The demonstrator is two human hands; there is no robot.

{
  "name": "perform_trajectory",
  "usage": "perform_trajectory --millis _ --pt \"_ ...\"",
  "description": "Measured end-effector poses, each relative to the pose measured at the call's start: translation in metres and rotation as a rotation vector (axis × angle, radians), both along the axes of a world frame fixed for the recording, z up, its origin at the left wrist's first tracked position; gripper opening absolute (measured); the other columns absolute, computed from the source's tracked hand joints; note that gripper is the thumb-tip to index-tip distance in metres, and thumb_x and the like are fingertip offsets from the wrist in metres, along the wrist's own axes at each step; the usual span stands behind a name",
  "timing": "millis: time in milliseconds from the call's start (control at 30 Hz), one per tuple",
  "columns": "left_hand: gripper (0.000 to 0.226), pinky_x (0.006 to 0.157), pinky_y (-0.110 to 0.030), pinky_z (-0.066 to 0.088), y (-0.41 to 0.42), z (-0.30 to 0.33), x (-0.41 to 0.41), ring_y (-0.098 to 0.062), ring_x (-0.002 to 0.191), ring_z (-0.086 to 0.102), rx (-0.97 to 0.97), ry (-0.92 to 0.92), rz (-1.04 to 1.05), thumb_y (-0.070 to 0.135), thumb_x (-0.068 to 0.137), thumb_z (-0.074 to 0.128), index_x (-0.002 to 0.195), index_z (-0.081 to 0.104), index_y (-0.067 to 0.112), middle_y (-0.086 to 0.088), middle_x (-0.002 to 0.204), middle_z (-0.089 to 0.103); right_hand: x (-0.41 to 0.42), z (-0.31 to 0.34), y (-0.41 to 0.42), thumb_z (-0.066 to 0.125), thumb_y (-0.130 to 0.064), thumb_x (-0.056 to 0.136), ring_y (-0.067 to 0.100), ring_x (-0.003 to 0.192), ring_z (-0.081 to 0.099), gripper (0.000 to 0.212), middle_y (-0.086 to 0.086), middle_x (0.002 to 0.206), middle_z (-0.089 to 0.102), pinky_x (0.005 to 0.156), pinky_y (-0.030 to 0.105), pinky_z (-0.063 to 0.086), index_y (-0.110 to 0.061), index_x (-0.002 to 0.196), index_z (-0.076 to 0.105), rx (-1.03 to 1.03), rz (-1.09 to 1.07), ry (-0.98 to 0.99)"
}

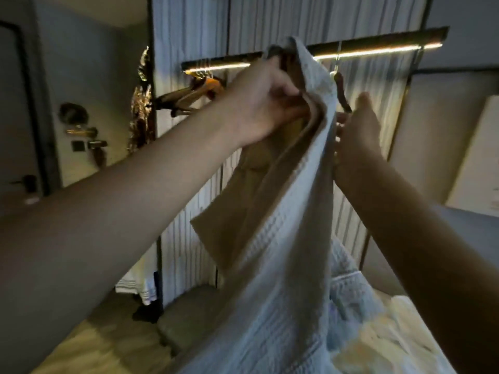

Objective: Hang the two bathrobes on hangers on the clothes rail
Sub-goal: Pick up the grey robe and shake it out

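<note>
Bathrobe (283, 238) pinched by left hand (259, 103), right hand (356, 141) beside hanger (342, 90)

Hidden behind cloth
The robe (283, 238) covers most of the hanger (342, 93) and the right hand's (359, 141) fingertips; its hem is cut off below.

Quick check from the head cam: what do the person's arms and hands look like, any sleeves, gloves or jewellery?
Both forearms are bare as far as the view reaches; no sleeves show. The left hand and right hand wear no gloves. No watch, bracelet or ring is visible on either, though the light is dim and the fingers are partly hidden by cloth.
</note>
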State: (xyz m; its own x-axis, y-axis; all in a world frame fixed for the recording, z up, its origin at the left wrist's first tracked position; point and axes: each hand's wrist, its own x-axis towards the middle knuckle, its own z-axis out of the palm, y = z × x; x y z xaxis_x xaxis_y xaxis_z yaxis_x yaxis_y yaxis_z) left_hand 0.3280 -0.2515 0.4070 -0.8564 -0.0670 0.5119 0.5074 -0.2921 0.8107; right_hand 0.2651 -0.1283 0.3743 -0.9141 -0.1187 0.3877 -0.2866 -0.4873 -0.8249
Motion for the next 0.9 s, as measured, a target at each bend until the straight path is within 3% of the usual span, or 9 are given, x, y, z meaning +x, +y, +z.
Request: perform_trajectory --millis 133,233,333,467,567,667,733,833,900 --pt "0.051 0.076 -0.045 0.063 -0.012 -0.003 -0.007 -0.037 0.109 0.062 -0.123 -0.021 0.332 -0.005 0.099 0.030 0.143 0.044 0.016 -0.018 0.122 0.058 0.045 -0.050 -0.019 0.060 -0.051 0.085 0.004 0.081 0.055 0.038 -0.009 0.090 0.054 0.072 0.023 0.048 -0.019 0.101 0.048 0.219 -0.551 0.590" --pt "0.044 0.094 -0.038 0.055 -0.014 -0.004 0.000 -0.027 0.117 0.058 -0.603 0.065 0.668 0.004 0.100 0.039 0.140 0.050 0.018 -0.008 0.135 0.057 0.041 -0.104 -0.060 0.070 -0.053 0.077 0.006 0.077 0.057 0.049 -0.009 0.091 0.057 0.066 0.026 0.047 -0.022 0.105 0.046 0.747 -0.207 0.353" --pt "0.031 0.088 -0.013 0.049 -0.051 -0.007 0.017 -0.015 0.110 0.060 -0.922 0.187 1.112 0.010 0.101 0.045 0.128 0.059 0.012 0.000 0.131 0.059 0.016 -0.129 -0.074 0.067 -0.036 0.085 0.022 0.093 0.065 0.034 0.004 0.099 0.068 0.078 0.035 0.055 -0.011 0.108 0.063 0.842 -0.007 0.177" --pt "0.054 0.104 -0.041 0.045 -0.146 -0.024 0.046 -0.036 0.130 0.048 -1.350 0.094 1.650 0.023 0.088 0.064 0.136 0.049 0.003 -0.019 0.144 0.047 -0.016 -0.097 -0.050 0.048 -0.014 0.093 0.027 0.083 0.062 0.016 0.006 0.079 0.063 0.057 0.024 0.044 -0.013 0.085 0.062 0.798 -0.120 0.234" --pt "0.078 0.098 -0.049 0.047 -0.187 -0.045 0.061 -0.041 0.127 0.049 -1.423 -0.019 1.780 0.048 0.083 0.065 0.138 0.041 -0.002 -0.024 0.141 0.048 -0.029 -0.060 -0.039 0.051 -0.023 0.095 0.025 0.076 0.057 0.009 0.003 0.080 0.058 0.056 0.024 0.043 -0.015 0.095 0.056 1.005 -0.434 0.655" --pt "0.054 0.064 -0.041 0.046 -0.201 -0.051 0.061 -0.038 0.089 0.064 -1.457 0.019 1.838 0.052 0.089 0.052 0.103 0.063 0.001 -0.022 0.103 0.067 -0.039 -0.045 -0.037 0.049 -0.057 0.092 0.024 0.064 0.059 0.048 0.006 0.078 0.061 0.056 0.032 0.052 -0.013 0.111 0.051 1.293 -0.739 1.020" --pt "0.064 0.063 -0.037 0.046 -0.212 -0.044 0.059 -0.036 0.072 0.064 -1.426 -0.126 1.803 0.062 0.085 0.045 0.082 0.069 0.003 -0.018 0.079 0.066 -0.046 -0.043 -0.037 0.040 -0.078 0.082 0.017 0.053 0.053 0.069 -0.001 0.067 0.053 0.050 0.026 0.045 -0.017 0.114 0.042 1.517 -0.816 1.124" --pt "0.072 0.070 -0.045 0.055 -0.235 -0.036 0.058 -0.039 0.067 0.065 -1.486 -0.309 1.825 0.070 0.078 0.047 0.074 0.068 0.002 -0.019 0.069 0.062 -0.068 -0.053 -0.039 0.052 -0.066 0.084 0.020 0.055 0.056 0.067 0.002 0.074 0.057 0.055 0.033 0.053 -0.017 0.124 0.030 1.646 -0.795 1.156" --pt "0.052 0.067 -0.042 0.051 -0.234 -0.041 0.053 -0.043 0.073 0.065 -1.550 -0.251 1.866 0.051 0.085 0.060 0.091 0.064 0.000 -0.024 0.084 0.064 -0.083 -0.066 -0.048 0.056 -0.048 0.090 0.024 0.057 0.057 0.059 0.007 0.082 0.058 0.055 0.038 0.055 -0.014 0.129 0.027 1.546 -0.750 1.192"
